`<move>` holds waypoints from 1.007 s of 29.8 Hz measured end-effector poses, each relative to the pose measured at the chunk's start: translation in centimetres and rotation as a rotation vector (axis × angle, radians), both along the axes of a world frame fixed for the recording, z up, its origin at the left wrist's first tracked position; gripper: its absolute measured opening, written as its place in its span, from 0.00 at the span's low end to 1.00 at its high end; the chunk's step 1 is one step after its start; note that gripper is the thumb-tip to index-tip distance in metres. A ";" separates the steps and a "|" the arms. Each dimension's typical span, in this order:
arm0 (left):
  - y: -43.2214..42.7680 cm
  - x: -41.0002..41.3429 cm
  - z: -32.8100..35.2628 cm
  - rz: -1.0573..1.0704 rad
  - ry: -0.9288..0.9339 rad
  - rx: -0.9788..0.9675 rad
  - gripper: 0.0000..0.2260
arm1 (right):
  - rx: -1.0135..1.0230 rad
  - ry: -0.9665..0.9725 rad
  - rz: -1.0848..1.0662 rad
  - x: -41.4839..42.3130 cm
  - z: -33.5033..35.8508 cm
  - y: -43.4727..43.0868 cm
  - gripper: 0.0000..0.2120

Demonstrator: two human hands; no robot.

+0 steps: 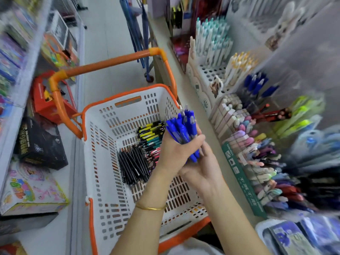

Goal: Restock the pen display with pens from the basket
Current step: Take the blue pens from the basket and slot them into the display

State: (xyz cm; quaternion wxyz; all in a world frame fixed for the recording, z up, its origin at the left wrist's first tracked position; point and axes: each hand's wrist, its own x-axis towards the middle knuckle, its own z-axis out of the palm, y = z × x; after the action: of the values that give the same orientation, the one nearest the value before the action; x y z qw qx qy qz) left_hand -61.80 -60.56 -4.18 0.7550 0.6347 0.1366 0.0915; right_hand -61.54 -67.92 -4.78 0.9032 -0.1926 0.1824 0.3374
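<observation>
A bundle of blue pens (185, 126) stands upright above the right side of the white and orange basket (103, 162). My left hand (176, 150) is wrapped around the bundle. My right hand (202, 168) cups the pens' lower ends from underneath. In the basket lie black pens (132, 164), yellow and teal pens (150, 133) and pink ones (153, 153). The pen display (257, 137) on the right shelf holds many pens in compartments, with blue pens (257, 85) standing in a clear holder further back.
The basket's orange handle (110, 65) arches over the aisle floor. Boxed toys (35, 190) and a black box (40, 144) sit on the left shelf. White pens in a perforated stand (211, 45) are at the back right. Blue packets (301, 236) lie near right.
</observation>
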 end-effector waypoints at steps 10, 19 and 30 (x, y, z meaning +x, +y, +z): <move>-1.1 1.2 1.2 -0.131 -0.131 0.159 0.10 | 0.173 0.144 -0.228 0.9 1.9 -0.2 0.06; -2.2 1.4 0.3 -0.132 -0.102 0.169 0.14 | 0.384 0.079 -0.448 0.7 3.6 -0.1 0.08; -1.4 0.9 0.1 -0.077 -0.048 0.068 0.12 | -0.190 0.131 -0.149 0.4 1.4 -1.4 0.12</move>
State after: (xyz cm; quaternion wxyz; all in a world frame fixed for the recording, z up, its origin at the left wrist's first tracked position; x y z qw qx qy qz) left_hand -60.87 -61.97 -4.08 0.7390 0.6625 0.0908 0.0819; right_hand -61.10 -69.28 -3.37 0.8896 -0.2408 0.2862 0.2623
